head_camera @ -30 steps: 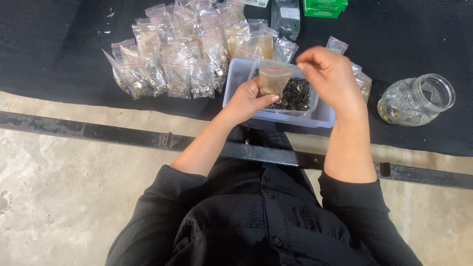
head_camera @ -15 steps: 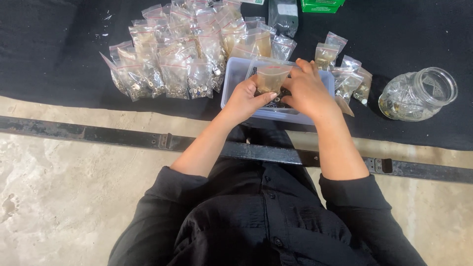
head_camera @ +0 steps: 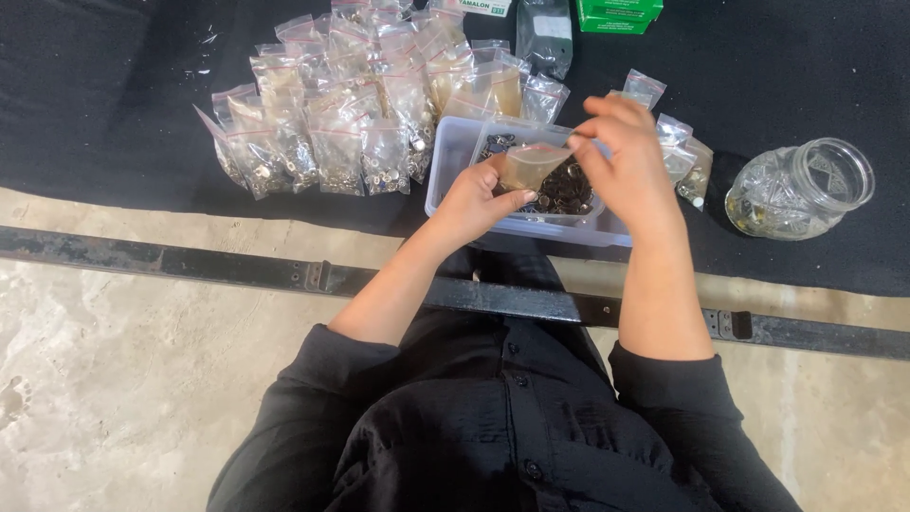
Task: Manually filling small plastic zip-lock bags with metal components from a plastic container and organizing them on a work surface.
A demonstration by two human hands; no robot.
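The small clear plastic bag with a thin red strip (head_camera: 529,167) is right between the two hands, held up over the shallow see-through plastic box (head_camera: 445,180). The left hand (head_camera: 471,199) is under and to the left of the bag, and it pinches the bag's lower corner with its thumb and fingers. The right hand (head_camera: 627,163) is on the other side, with its fingertips bent in at the bag's top edge, where the mouth is. It looks like they touch that edge, but I cannot tell for sure if they grip it. The bag lies slanted, with its long side going from low near the left hand up toward the right hand. Both hands are very close to it, and the left one has the firmer hold.

Down in the box, under the bag, sits a heap of small dark round metal bits (head_camera: 567,190). The box rests on a black cloth mat (head_camera: 114,114).

To the left of the box there is a big bunch of little clear bags filled with shiny small parts (head_camera: 341,104), lying in rows and touching each other. A few more little filled bags (head_camera: 684,152) lie just past the right hand. Farther right, well apart from the hands, a clear glass jar (head_camera: 798,190) lies on its side
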